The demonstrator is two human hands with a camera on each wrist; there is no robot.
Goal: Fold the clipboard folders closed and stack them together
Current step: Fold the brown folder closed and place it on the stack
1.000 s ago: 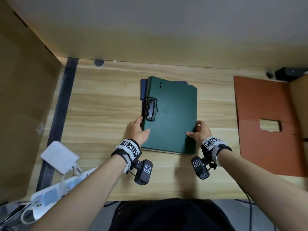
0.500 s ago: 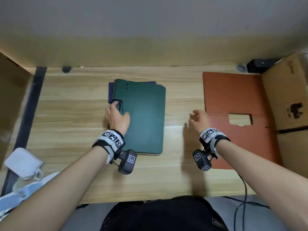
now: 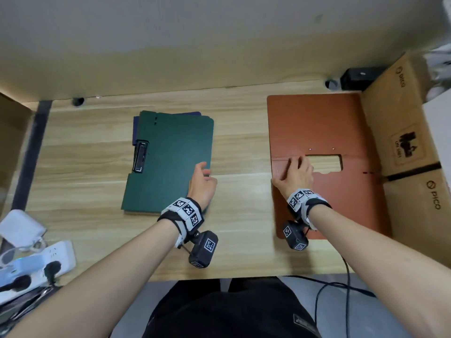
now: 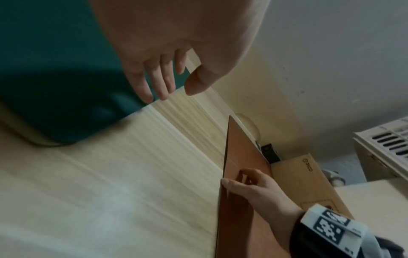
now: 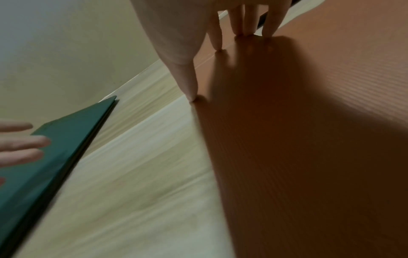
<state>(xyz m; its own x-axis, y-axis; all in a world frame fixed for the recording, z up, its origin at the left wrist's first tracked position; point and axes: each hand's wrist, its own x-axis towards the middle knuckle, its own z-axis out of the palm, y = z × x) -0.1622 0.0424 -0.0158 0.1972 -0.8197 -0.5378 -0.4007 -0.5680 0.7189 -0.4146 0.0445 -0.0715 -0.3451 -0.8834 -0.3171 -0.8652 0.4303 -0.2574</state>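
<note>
A closed dark green clipboard folder (image 3: 170,154) lies at the table's middle left, its clip (image 3: 140,156) on the left side. It rests on a blue folder (image 3: 134,128) whose edge peeks out at the back left. An orange-brown folder (image 3: 317,123) lies open flat to the right, with a cut-out window near its fold. My left hand (image 3: 202,176) hovers over the green folder's right edge with relaxed fingers (image 4: 163,83), holding nothing. My right hand (image 3: 296,174) rests straight fingertips (image 5: 245,26) on the orange folder (image 5: 309,122) near its left edge, the thumb at the rim.
Cardboard boxes (image 3: 410,147) stand against the orange folder's right side. A white power strip (image 3: 36,262) and a white adapter (image 3: 19,228) sit at the front left. A black device (image 3: 358,78) is at the back right. Bare wood (image 3: 244,191) separates the two folders.
My left hand went from the green folder's clip side to its right edge. My right hand left the green folder and moved right onto the orange folder. The view shifted right.
</note>
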